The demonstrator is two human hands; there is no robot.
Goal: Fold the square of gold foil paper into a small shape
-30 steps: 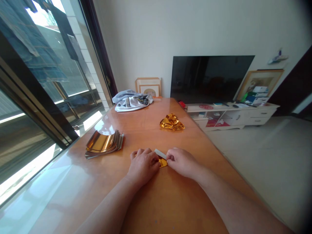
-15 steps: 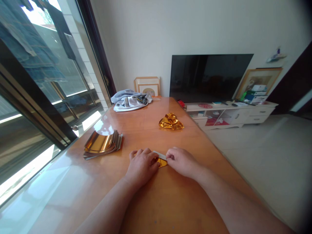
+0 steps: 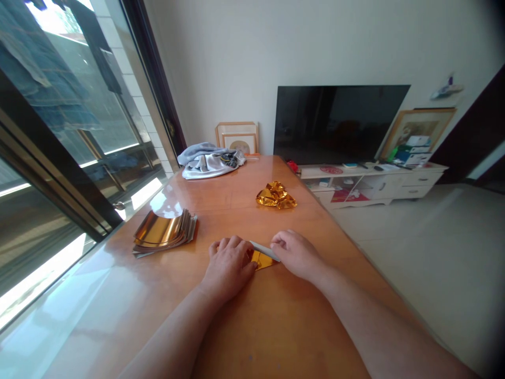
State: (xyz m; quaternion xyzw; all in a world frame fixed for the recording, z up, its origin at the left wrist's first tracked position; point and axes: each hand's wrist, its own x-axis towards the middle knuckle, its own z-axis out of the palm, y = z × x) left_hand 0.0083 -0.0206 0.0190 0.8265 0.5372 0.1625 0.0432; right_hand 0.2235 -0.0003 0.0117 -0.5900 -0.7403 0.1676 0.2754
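Observation:
A small folded sheet of gold foil paper (image 3: 263,260) lies on the wooden table (image 3: 252,326) between my hands, a pale grey strip of its back side turned up along the far edge. My left hand (image 3: 229,266) is closed on the sheet's left end, thumb at the near edge and fingers over the far one. At the right end, my right hand (image 3: 298,256) has its fingers curled in a pinch on the pale strip. The fingertips are partly hidden. Left of my hands rests a curved stack of gold foil sheets (image 3: 160,231).
Farther up the table sits a heap of crinkled gold foil pieces (image 3: 276,196). A bundle of grey cloth (image 3: 211,162) lies at the far end. A glass sliding door (image 3: 98,131) borders the left; a white TV cabinet (image 3: 379,184) stands beyond the right edge.
My right hand has moved slightly up and shows more of the gold foil paper and its pale folded strip. My left hand stays nearly in place. The view has shifted slightly.

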